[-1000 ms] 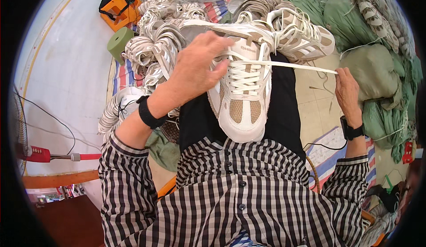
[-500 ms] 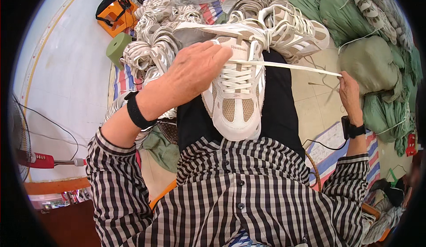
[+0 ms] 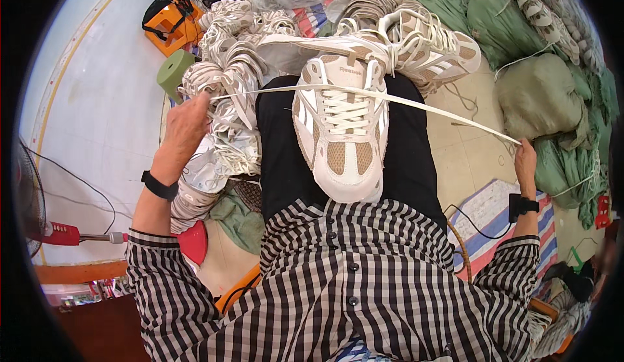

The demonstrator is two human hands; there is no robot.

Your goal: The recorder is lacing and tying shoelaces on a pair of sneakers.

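Observation:
A cream and tan sneaker (image 3: 344,167) rests on my lap, its toe toward me, the lower part of its tongue crossed by lacing. One long cream shoelace (image 3: 448,113) stretches across the top of the shoe out to both sides. On the left, my left hand (image 3: 187,125) pinches one end of it, beside a heap of shoe parts. Far to the right, my right hand (image 3: 525,158) pinches the other end. The lace looks nearly taut, bending slightly over the sneaker's tongue. Another laced sneaker (image 3: 448,53) lies on its side just beyond my knees.
Stacks of pale shoe uppers (image 3: 221,76) lie to the left, near a green stool (image 3: 174,73) and an orange plastic stool (image 3: 172,24). Green cloth sacks (image 3: 543,95) line the right. A striped sheet (image 3: 484,225) covers floor near my right arm. A fan (image 3: 32,199) stands at far left.
My left hand has moved from above the shoe far out to the left, drawing its lace end along. The right hand has shifted slightly outward and toward me.

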